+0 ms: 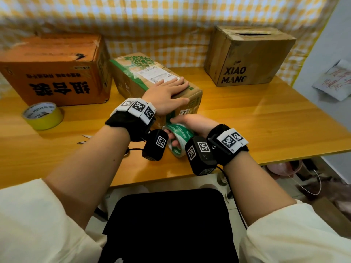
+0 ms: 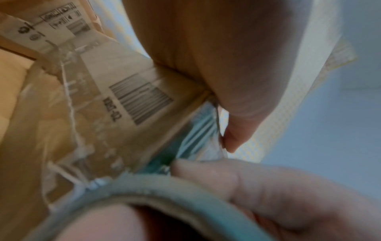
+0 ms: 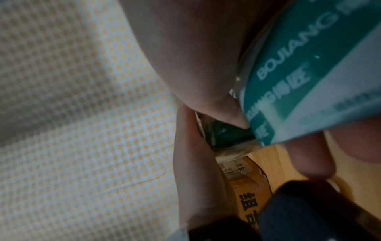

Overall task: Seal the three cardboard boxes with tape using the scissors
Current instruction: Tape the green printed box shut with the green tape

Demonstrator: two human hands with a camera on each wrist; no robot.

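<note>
My left hand lies flat, fingers straight, on top of the middle cardboard box, which has a green leaf print and a white label. My right hand grips a green-and-white tape roll against the box's near end. In the left wrist view a green tape strip runs from the roll up the box end beside a barcode. The right wrist view shows the roll's print. An orange box stands at the left and a brown box at the back right. The scissors' tips show left of my left forearm.
A yellow tape roll sits on the wooden table in front of the orange box. A checked cloth hangs behind the boxes. A crumpled paper lies past the table's right edge.
</note>
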